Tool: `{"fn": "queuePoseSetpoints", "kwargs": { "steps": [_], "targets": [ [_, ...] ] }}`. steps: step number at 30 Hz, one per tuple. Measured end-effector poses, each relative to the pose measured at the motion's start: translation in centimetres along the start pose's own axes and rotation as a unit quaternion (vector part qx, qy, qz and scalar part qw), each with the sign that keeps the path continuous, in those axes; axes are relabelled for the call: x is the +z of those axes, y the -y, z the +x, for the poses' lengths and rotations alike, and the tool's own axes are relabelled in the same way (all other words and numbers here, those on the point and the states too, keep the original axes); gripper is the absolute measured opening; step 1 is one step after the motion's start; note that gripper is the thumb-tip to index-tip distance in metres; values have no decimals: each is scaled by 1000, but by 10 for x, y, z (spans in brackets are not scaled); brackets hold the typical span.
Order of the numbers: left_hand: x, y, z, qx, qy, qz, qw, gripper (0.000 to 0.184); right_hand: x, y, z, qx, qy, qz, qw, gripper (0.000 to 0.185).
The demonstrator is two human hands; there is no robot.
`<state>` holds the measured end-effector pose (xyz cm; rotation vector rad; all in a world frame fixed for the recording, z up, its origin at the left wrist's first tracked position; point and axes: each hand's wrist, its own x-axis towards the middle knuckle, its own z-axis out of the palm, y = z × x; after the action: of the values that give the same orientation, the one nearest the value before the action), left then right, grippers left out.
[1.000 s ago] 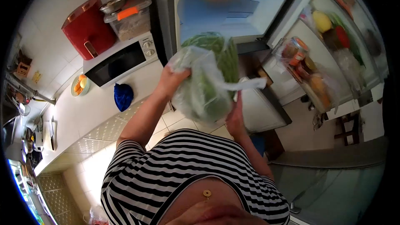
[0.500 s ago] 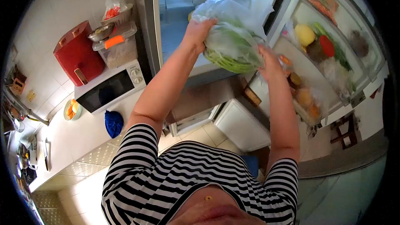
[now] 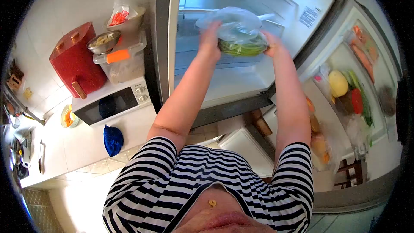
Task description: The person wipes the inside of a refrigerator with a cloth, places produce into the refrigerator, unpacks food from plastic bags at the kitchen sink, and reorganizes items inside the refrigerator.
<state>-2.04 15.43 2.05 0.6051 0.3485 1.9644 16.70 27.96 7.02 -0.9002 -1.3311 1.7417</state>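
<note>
Between my two hands is a clear plastic bag of long green vegetables (image 3: 242,48), perhaps green beans, held inside the open fridge (image 3: 252,75). My left hand (image 3: 210,42) grips the bag's left side, its fingers partly hidden by the plastic. On the right side, my right hand (image 3: 272,45) is closed on the bag's edge. Bunched plastic covers the top of the greens, and the green stalks show through below. Under the bag lie the fridge's shelf and pale floor.
The fridge door (image 3: 345,116) stands open at right, its racks filled with produce. A lower white door (image 3: 246,151) is open too. At left, a microwave (image 3: 110,105) carries a red air fryer (image 3: 77,60) and a plastic container (image 3: 125,62). A blue cloth bundle (image 3: 113,140) lies on the counter.
Both hands have carried the bag forward, deeper into the fridge. The view has shifted, so more of the fridge's interior shows.
</note>
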Motion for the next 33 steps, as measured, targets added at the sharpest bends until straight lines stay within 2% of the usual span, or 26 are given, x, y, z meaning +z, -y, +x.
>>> {"fn": "queuePoseSetpoints", "kwargs": {
  "steps": [2, 3, 6, 7, 8, 9, 11, 12, 13, 14, 15, 16, 17, 18, 19, 20, 21, 23, 24, 25, 26, 27, 29, 30, 32, 33],
  "targets": [
    [10, -3, -20, 114, -64, 115, 985, 64, 24, 0, 3, -23, -48, -2, 999, 28],
    [10, -11, -28, 100, -21, 138, 985, 102, 28, -4, 11, -16, -44, -5, 999, 28],
    [11, -25, -34, 123, -89, 185, 971, 104, 37, -13, 69, -63, 1, -47, 997, 30],
    [14, -33, -37, 126, -95, 186, 970, 104, 38, -21, 106, -78, -64, -128, 987, 30],
    [16, -42, -42, 142, -114, 203, 962, 103, 58, -21, 104, -94, -126, -208, 965, 30],
    [15, -47, -47, 158, -131, 219, 954, 103, 69, -22, 92, -73, -95, -154, 981, 31],
    [13, -46, -53, 177, -145, 236, 944, 98, 131, -9, 10, -22, -39, -45, 998, 31],
    [12, -45, -58, 192, -154, 251, 936, 93, 129, -11, 24, -22, -36, -46, 998, 31],
    [22, -54, -82, 177, -120, 298, 930, 87, 124, -17, 52, 1, 10, -202, 979, 30],
    [30, -61, -110, 160, -86, 344, 921, 82, 115, -26, 83, 23, 57, -352, 934, 29],
    [20, -56, -121, 177, -46, 371, 910, 75, 108, -34, 109, 46, 100, -493, 863, 28],
    [7, -53, -129, 193, -4, 398, 897, 69, 103, -38, 124, 66, 142, -618, 770, 27],
    [-5, -56, -140, 170, 40, 441, 881, 61, 105, -32, 117, 33, 175, -720, 671, 31],
    [-19, -61, -153, 145, 84, 479, 861, 54, 93, -42, 132, 37, 178, -718, 672, 31],
    [-41, -61, -165, 145, 136, 507, 839, 47, 77, -57, 156, -106, 287, -650, 695, 35],
    [-58, -60, -170, 144, 187, 534, 812, 41, 66, -66, 175, -245, 385, -557, 694, 39],
    [-61, -60, -176, 139, 187, 535, 812, 41, 78, -65, 160, -242, 385, -554, 697, 39],
    [-63, -61, -187, 124, 174, 577, 788, 35, 136, -39, 76, -154, 248, -783, 550, 44],
    [-63, -62, -189, 115, 194, 571, 790, 35, 146, -20, 36, -148, 252, -801, 522, 44],
    [-61, -67, -200, 143, 182, 604, 763, 35, 165, -12, 11, -153, 270, -816, 487, 44],
    [-63, -66, -193, 155, 209, 617, 743, 35, 158, -20, 22, -177, 230, -797, 530, 43],
    [-66, -63, -194, 138, 227, 608, 748, 35, 153, -31, 30, -212, 207, -772, 563, 42],
    [-74, -64, -198, 95, 239, 551, 794, 34, 143, -32, 0, -364, 136, -654, 648, 41],
    [-78, -61, -200, 82, 247, 549, 794, 34, 132, -43, -16, -354, 127, -653, 657, 41],
    [-87, -54, -197, 48, 239, 526, 815, 33, 108, -57, -52, -554, 101, -449, 694, 39],
    [-91, -52, -196, 34, 242, 520, 818, 33, 96, -75, -63, -552, 93, -447, 698, 40]
  ]
}}
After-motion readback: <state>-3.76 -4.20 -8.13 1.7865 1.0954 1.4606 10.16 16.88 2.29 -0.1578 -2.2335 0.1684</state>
